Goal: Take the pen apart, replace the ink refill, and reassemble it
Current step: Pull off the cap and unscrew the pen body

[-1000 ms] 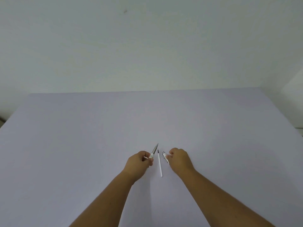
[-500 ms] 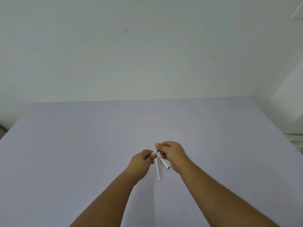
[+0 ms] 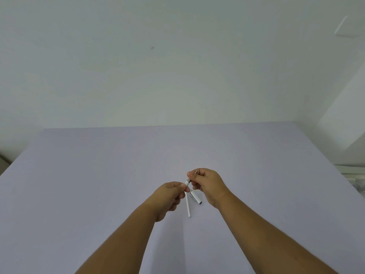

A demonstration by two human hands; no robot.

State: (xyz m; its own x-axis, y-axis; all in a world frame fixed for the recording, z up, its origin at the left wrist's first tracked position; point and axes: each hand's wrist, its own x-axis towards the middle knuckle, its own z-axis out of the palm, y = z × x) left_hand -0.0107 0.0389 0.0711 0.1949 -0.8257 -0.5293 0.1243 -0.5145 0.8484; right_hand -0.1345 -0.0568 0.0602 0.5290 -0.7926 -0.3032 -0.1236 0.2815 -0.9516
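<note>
White pen barrel [image 3: 187,182] is pinched at both ends, far as I can see from my feed: left hand [image 3: 169,196] has its fingertips closed on the lower white part, right hand [image 3: 207,184] is closed around the upper silver end, both held just above the table [image 3: 98,175]. Under the hands, a thin white ink refill [image 3: 188,206] lies flat on the lavender surface. Just beside it to the right sits the pen cap [image 3: 196,197] with its clip, angled away. Can't tell if refill and cap touch.

White pen [image 3: 187,182], refill [image 3: 188,204], cap [image 3: 195,196]
</note>
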